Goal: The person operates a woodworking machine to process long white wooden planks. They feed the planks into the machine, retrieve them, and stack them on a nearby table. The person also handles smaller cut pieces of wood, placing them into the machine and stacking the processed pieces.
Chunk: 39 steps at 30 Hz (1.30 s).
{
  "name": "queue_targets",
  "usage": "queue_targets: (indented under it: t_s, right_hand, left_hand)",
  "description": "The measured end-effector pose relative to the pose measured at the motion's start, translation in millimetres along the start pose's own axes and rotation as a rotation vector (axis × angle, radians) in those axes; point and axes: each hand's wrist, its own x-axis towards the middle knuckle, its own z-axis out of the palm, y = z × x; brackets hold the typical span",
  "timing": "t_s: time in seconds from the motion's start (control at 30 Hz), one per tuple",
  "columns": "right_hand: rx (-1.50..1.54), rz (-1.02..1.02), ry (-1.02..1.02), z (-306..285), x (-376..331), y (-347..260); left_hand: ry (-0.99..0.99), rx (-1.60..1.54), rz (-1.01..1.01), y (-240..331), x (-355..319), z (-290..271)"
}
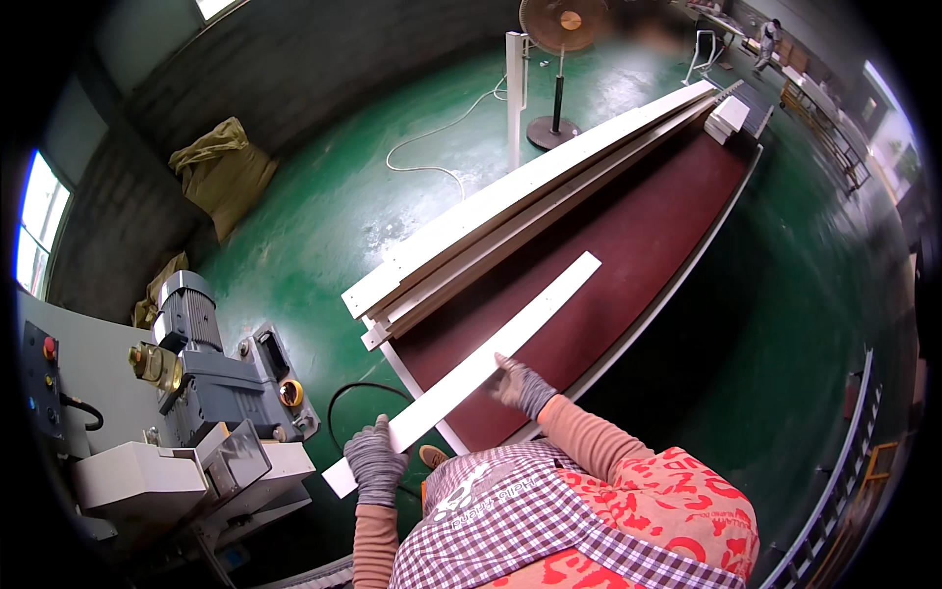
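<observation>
A long white flat board [461, 378] runs slantwise in front of me, its far part over a dark red tabletop [628, 216] and its near end past the table's edge. My left hand [375, 463], in a grey glove, is closed around the board close to the near end. Farther along, my right hand [520, 385], also gloved, grips the board's right edge with the thumb on top. Fingers under the board are hidden. Beyond it, a stack of long white boards [530, 196] lies along the table's left side.
At the left stands a machine with a grey motor [188, 309] and a control box [41, 378]. A pedestal fan [561, 79] is behind the stacked boards. Small white pieces [726, 120] sit at the table's far end. A sack [224, 177] leans by the wall; a distant person [768, 44] stands far right.
</observation>
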Motion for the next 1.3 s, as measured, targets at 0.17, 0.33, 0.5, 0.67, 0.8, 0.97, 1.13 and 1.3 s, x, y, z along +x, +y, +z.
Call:
queue_targets:
  t_s: [0.17,0.33,0.5,0.67,0.8,0.97,1.13,1.3]
  right_hand:
    - [-0.009,-0.002,-0.006,11,34,43]
    - [-0.117,-0.118,0.159,24,37,-5]
    - [-0.101,-0.102,0.018,10,85,-31]
    - [-0.303,-0.053,-0.13,37,23,-43]
    - [-0.338,-0.044,-0.196,9,19,-27]
    - [-0.434,0.112,-0.089,-49,-7,12]
    - [-0.568,0.509,-0.212,-103,13,16]
    - [-0.872,0.338,-0.159,-74,31,2]
  left_hand:
    - [-0.1,0.031,0.065,31,25,10]
    - [-0.2,0.002,-0.094,20,20,-5]
    - [-0.089,-0.247,-0.198,17,37,20]
    - [0.021,-0.451,-0.204,44,89,22]
    - [0.145,-0.458,-0.208,63,118,30]
    - [0.122,-0.588,-0.222,62,91,41]
    - [-0.306,-0.596,-0.135,55,18,114]
    - [-0.733,-0.8,-0.009,30,-45,197]
